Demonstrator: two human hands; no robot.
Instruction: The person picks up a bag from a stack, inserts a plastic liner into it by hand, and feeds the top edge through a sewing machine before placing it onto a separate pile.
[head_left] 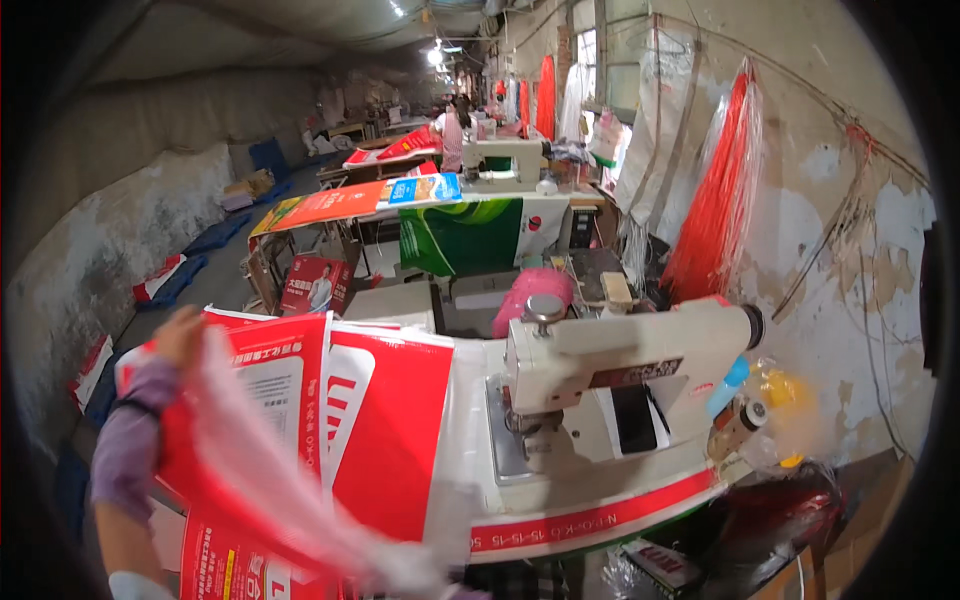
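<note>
A red and white printed sack (255, 450), smeared by motion, stretches diagonally from my left hand down to the lower middle. At its upper end my left hand (180, 338) is closed on the edge, in a purple sleeve with a dark band. My right hand (415, 568) is a pale blur at the sack's lower end; its fingers cannot be made out. Beneath lie more red and white printed sacks (395, 430), piled left of the sewing machine. The cream industrial sewing machine (610, 365) stands to the right, its needle head over a metal plate (508, 450).
A thread cone (740, 425) and a yellow plastic bag (785, 410) sit right of the machine. Ahead are a pink cushion (535, 295) and another sewing table draped with a green sack (460, 235). Red strands (710, 210) hang on the right wall. A person (452, 135) works farther back.
</note>
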